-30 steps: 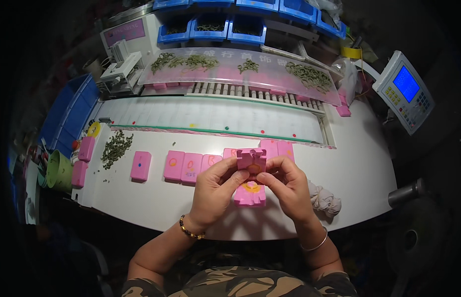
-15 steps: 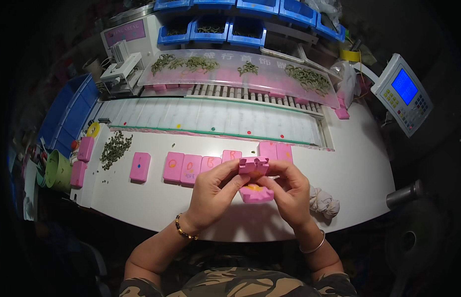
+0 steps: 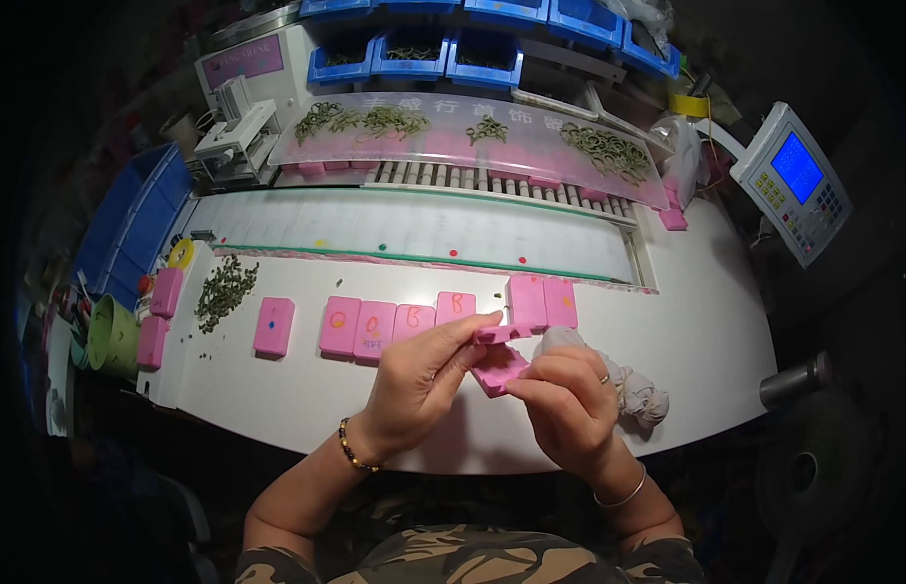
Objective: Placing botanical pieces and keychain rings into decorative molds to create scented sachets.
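Held above the near part of the white table is a pink rubber mould (image 3: 498, 368), its two halves spread apart like a book. My left hand (image 3: 419, 375) grips its left side, with the fingertips by the upper half. The thumb and fingers of my right hand (image 3: 574, 399) pinch the right edge of the lower half. A shaped hollow shows inside; my fingers partly cover it. Just behind the mould stands a row of closed pink mould blocks (image 3: 375, 331) with hand-drawn marks. A knotted whitish cloth (image 3: 640, 401) lies beside my right hand.
Behind the row runs a white belt (image 3: 414, 219) with coloured dots. A translucent sheet (image 3: 531, 151) beyond it carries small green pieces. More green bits (image 3: 227, 292) are heaped at left. A control panel (image 3: 798, 175) stands at right, blue bins (image 3: 411, 58) at back.
My right hand has turned and shifted to grip the mould's lower right edge. The mould is tilted differently, and its orange spot no longer shows plainly. The belt's dots have moved left.
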`<action>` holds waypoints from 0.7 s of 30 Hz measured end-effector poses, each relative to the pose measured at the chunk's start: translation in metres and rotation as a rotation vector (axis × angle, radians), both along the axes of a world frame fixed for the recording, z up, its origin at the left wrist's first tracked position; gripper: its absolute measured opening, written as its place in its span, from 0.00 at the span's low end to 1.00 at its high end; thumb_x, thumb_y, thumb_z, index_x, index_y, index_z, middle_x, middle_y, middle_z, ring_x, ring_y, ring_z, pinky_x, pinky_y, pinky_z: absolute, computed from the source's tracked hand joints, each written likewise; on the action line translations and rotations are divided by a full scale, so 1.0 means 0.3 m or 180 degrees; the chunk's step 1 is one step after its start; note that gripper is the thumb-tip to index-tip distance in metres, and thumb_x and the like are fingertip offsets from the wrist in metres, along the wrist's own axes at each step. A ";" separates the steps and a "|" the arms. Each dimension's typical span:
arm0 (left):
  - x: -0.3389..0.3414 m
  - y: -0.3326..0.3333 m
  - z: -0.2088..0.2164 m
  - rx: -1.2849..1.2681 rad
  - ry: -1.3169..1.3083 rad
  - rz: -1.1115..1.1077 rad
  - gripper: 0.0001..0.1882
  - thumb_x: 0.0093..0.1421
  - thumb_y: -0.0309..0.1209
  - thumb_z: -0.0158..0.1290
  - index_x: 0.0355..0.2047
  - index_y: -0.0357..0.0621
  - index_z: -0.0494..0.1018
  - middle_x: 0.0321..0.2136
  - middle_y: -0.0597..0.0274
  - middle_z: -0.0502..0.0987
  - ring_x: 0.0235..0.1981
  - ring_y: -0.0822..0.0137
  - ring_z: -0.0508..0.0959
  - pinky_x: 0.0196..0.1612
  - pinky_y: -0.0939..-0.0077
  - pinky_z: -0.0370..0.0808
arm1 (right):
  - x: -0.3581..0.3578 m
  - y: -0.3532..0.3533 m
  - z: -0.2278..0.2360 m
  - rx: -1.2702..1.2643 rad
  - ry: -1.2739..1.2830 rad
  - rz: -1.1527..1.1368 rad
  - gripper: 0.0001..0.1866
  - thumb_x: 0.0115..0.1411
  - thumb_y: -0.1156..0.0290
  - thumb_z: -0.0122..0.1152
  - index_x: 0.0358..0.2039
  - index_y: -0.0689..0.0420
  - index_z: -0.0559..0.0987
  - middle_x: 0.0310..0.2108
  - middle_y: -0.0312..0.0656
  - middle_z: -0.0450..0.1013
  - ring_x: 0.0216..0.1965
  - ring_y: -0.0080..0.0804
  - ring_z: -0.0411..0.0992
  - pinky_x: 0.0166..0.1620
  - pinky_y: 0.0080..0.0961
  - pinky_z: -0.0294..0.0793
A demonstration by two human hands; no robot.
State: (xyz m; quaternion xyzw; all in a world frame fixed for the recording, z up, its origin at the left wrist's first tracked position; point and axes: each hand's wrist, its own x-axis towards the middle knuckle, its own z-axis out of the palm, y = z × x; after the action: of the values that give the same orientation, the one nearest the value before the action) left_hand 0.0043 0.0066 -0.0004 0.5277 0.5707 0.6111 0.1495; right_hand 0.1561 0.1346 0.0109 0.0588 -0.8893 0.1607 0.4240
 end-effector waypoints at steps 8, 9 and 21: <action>0.008 -0.021 -0.003 -0.0216 -0.0125 -0.0228 0.15 0.67 0.20 0.46 0.53 0.33 0.72 0.45 0.53 0.80 0.45 0.66 0.81 0.49 0.75 0.77 | 0.007 -0.004 -0.010 0.0466 0.0377 -0.0170 0.16 0.44 0.85 0.63 0.36 0.60 0.81 0.36 0.40 0.74 0.37 0.36 0.74 0.36 0.28 0.77; 0.006 -0.024 -0.002 -0.0287 -0.0102 -0.0275 0.15 0.67 0.20 0.46 0.53 0.33 0.72 0.45 0.53 0.80 0.45 0.66 0.81 0.49 0.75 0.77 | 0.007 -0.004 -0.009 0.0465 0.0378 -0.0170 0.16 0.44 0.85 0.63 0.36 0.60 0.81 0.36 0.40 0.74 0.37 0.36 0.74 0.36 0.28 0.77; 0.070 -0.019 0.012 -0.0103 0.0029 0.0195 0.15 0.68 0.27 0.47 0.52 0.33 0.67 0.37 0.51 0.80 0.41 0.64 0.82 0.43 0.73 0.78 | -0.036 0.003 0.013 -0.1879 -0.0250 0.0225 0.16 0.50 0.86 0.65 0.39 0.60 0.76 0.42 0.45 0.72 0.42 0.34 0.73 0.44 0.26 0.74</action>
State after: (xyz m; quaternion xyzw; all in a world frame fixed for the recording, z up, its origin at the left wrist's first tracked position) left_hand 0.0254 0.0009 0.0033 0.5103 0.5971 0.6037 0.1367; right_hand 0.1454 0.1355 0.0148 -0.0423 -0.8173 0.4291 0.3822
